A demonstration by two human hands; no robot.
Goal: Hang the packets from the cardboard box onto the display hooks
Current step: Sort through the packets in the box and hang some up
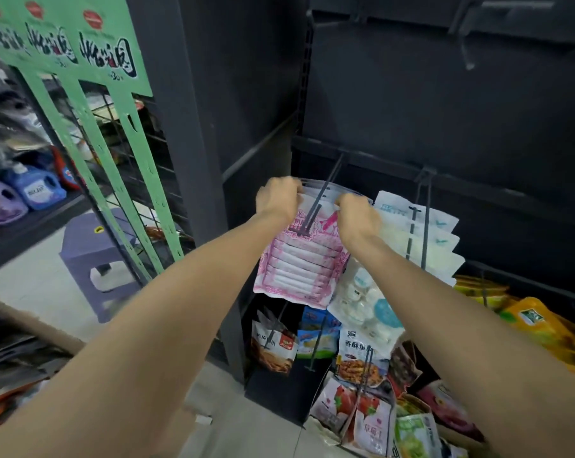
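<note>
**Both hands on the pink packets at the centre hook**

Near the middle of the frame, a stack of pink-and-white packets (301, 259) hangs on a dark display hook (316, 206) that slants down from a rail on the black shelving (444, 110). The left hand (278, 198) grips the upper left corner of the stack, fingers curled over its top edge. The right hand (357, 216) grips the upper right corner in the same way, knuckles toward the camera. The packets' top edge sits between the two grips, and the hook's prong runs across the face of the front packet between the hands; the rest of the stack hangs below both wrists. Whether the top packet is fully threaded on the prong cannot be told.

Just right of the right hand, white packets with blue print (421, 229) hang on a neighbouring hook. Below the pink stack hangs a clear bag of white round pieces (365, 302), and lower still are assorted snack packets (362, 361) on further hooks. Yellow packets (537, 322) lie at the right edge. In the upper left stands a green display strip rack (91, 44), with detergent bottles (38, 190) and a grey plastic stool (94, 246) beyond it. A cardboard box edge (31, 328) shows at the lower left.
</note>
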